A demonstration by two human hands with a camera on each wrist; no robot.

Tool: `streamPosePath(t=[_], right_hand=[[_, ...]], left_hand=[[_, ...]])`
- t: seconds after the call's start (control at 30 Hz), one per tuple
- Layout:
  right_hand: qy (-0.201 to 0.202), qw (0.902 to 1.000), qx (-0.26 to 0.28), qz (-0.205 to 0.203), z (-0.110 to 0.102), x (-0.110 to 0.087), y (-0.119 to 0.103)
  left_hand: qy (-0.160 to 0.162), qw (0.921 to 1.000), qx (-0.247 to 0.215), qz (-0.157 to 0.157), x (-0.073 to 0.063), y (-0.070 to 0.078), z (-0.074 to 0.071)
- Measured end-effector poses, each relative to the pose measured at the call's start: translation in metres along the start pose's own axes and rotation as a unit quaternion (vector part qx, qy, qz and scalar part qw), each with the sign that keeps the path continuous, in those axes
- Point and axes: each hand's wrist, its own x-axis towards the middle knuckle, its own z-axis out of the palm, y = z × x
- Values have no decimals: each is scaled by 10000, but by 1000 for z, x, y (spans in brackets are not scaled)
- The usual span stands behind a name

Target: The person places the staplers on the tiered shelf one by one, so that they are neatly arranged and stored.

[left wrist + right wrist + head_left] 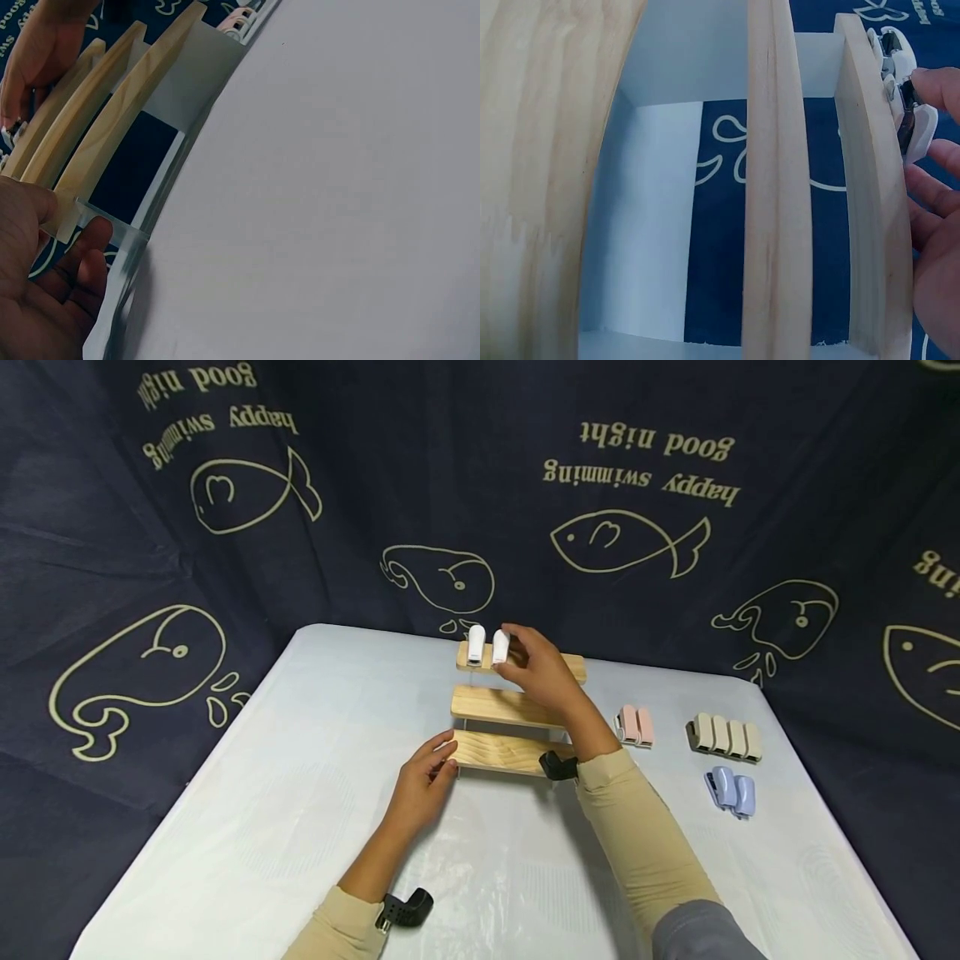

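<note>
A three-tier wooden shelf [510,752] with clear side panels stands on the table. On its top tier, toward the left end, are two white mini staplers side by side: the left stapler [476,645] and the right stapler [500,647]. My right hand [542,672] pinches the right stapler between thumb and fingers; in the right wrist view this stapler [919,124] sits at the top board's edge. My left hand [423,783] holds the left end of the lowest tier, its thumb and fingers around the board's end and clear side panel [112,221].
Right of the shelf lie two pink mini staplers [636,727]. Farther right is a row of several cream staplers [726,737], with two light blue staplers [733,792] in front. A dark curtain [480,485] printed with fish hangs behind the white table [300,827].
</note>
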Motion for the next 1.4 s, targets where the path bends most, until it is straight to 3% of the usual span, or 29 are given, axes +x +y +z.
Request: streamPosePath(t=[0.23,0.63,1.1,1.4], right_hand=[[209,9995,-158,194,-6,-22,-2],[829,9955,-456,81,-19,-87,5],[1180,9861,-1017,585,-46,-165,51],[1147,9833,-1115,869,-60,-202,83]], left_hand=[[-30,10000,-18,-34,0,1,1],[-128,9998,157,23,1,0,-1],[-99,9999,132,-7,0,0,2],[-77,9999,74,-59,0,-1,2]])
